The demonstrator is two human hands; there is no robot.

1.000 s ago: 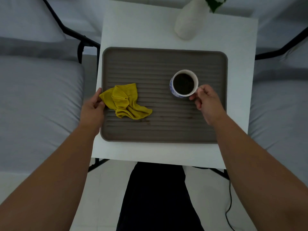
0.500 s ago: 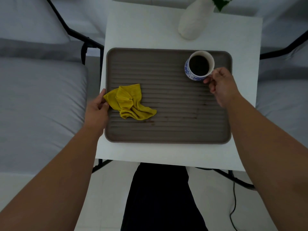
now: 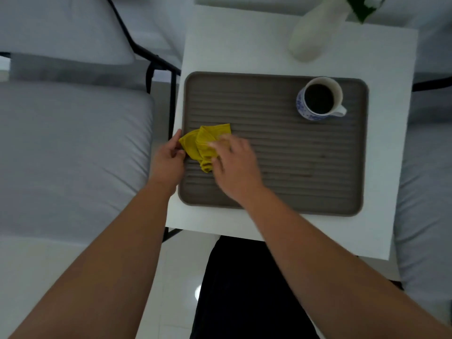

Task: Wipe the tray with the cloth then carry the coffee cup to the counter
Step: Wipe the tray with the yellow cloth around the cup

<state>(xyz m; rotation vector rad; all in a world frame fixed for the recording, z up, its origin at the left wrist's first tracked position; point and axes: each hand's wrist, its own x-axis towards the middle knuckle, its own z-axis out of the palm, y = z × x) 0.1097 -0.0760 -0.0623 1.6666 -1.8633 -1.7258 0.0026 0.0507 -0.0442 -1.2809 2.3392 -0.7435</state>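
Here the right hand (image 3: 232,165) lies over the crumpled yellow cloth (image 3: 204,145), fingers spread forward and blurred, so whether they merely press the cloth or have begun to pinch it cannot be told. The cloth sits on the ribbed grey tray (image 3: 281,192) close to the tray's left edge, about midway along it, and the hand hides the cloth's right part. The left hand (image 3: 168,160) is just beside the cloth at that same left edge of the tray, its thumb and fingers curled toward the rim; the fingertips are tucked under the cloth's corner and the rim, and I cannot tell whether they grip the tray, the cloth or only rest there.

Well apart from both hands, the coffee cup (image 3: 319,97) stands upright in the far right corner of the tray, white with a blue pattern on its side, dark coffee inside, handle pointing to the near right. No hand touches it. A few faint dark specks show on the tray's ribs near its right half, too small to make out.

The tray lies on a white counter (image 3: 244,45), nearer its front edge. At the counter's far edge stands a pale vase (image 3: 315,33), its top and the green leaves cut off by the frame. Grey cushions (image 3: 73,148) flank the counter on either side.
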